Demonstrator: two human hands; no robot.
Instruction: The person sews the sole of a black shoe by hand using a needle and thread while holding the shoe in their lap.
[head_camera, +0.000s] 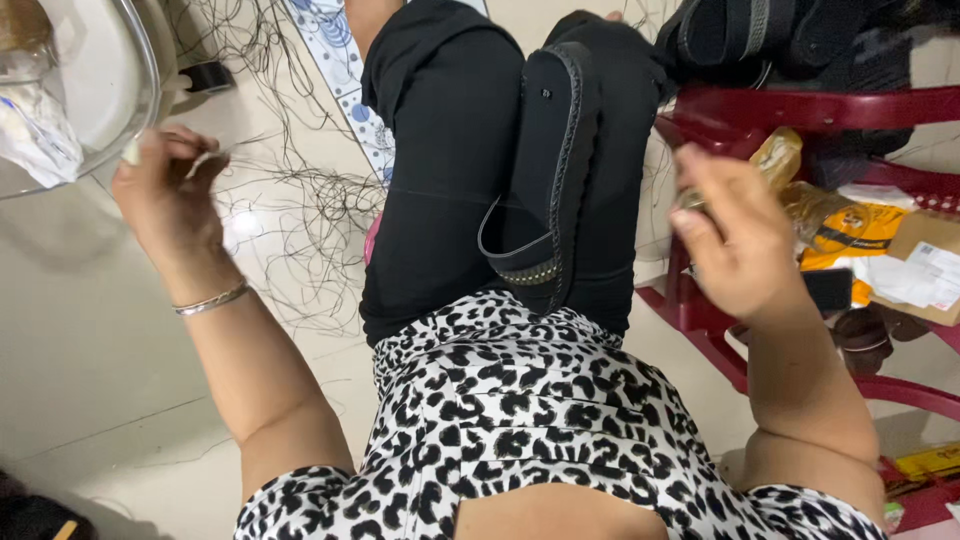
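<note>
Sandal (545, 170) is lying on the lap; left hand (170, 195) is pinching something small left of it, right hand (735, 235) blurred, grip unclear. Best keeping thread taut.

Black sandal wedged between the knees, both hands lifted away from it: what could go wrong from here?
1. The black sandal stands on edge between the knees with neither the left hand nor the right hand on it, so it may slip and drop.
2. Loose black threads are strewn on the floor and could tangle or snag.
3. The right hand is blurred beside the red plastic rack and might knock it.
</note>
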